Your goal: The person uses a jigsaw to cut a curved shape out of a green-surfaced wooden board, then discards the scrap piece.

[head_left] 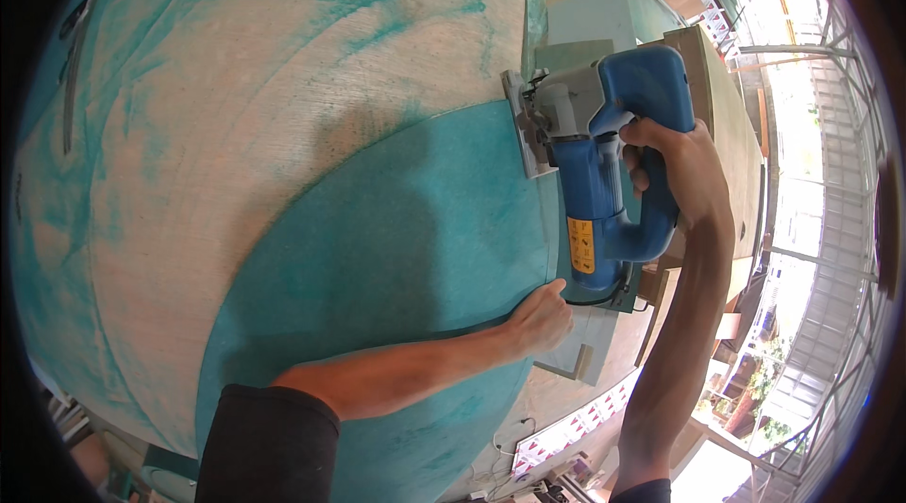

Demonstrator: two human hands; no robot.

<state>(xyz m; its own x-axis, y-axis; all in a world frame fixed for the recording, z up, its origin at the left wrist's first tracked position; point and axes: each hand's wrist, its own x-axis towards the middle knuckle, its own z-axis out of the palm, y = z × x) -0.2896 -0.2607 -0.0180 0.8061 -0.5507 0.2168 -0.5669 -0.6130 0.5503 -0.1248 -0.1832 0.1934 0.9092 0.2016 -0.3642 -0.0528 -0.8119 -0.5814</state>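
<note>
A blue jigsaw (590,173) with a grey head is in my right hand (684,168), whose fingers wrap round its D-shaped handle. Its metal base plate (528,125) is at the right edge of a large board, where a curved line meets that edge. The blade is hidden. My left hand (543,319) is closed at the board's edge, below the jigsaw's rear end. A dark cord (595,302) runs from the tool toward these fingers; what they hold is hidden. Under my left forearm, the rounded teal area (359,229) borders a pale, teal-smeared part (208,107) of the board.
Beyond the board's right edge lie stacked wooden pieces (713,97) and pale sheets (590,22). A red-and-white patterned strip (571,423) lies lower down. Metal framework and light panels (830,154) stand at the far right. A long thin dark object (73,78) is at the far left.
</note>
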